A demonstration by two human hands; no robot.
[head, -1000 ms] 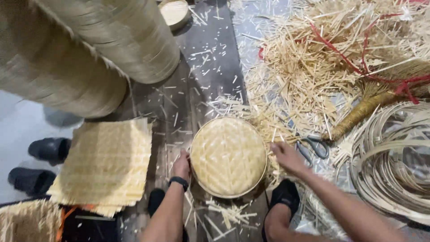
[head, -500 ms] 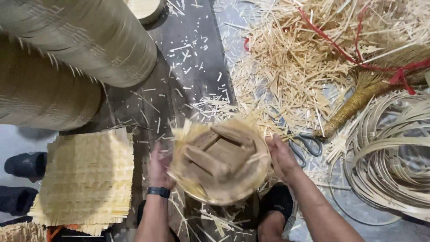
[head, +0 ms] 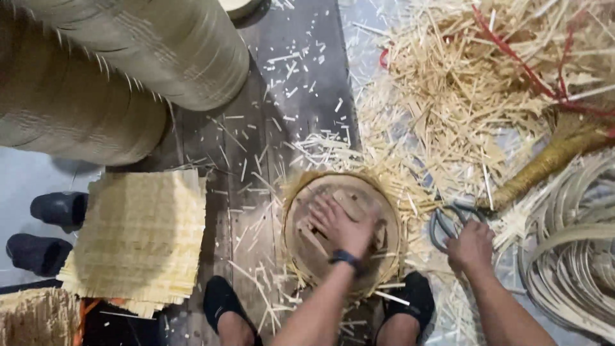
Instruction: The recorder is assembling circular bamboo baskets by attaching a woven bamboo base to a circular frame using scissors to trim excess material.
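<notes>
Two hands: left (head: 339, 224) presses round mould (head: 301, 250), right (head: 471, 247) touches scissors (head: 442, 224).

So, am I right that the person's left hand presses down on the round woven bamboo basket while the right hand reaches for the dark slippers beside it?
Not quite. In the head view the left hand does press on the round woven bamboo basket, but the right hand reaches for the grey-handled scissors, not the slippers.
</notes>
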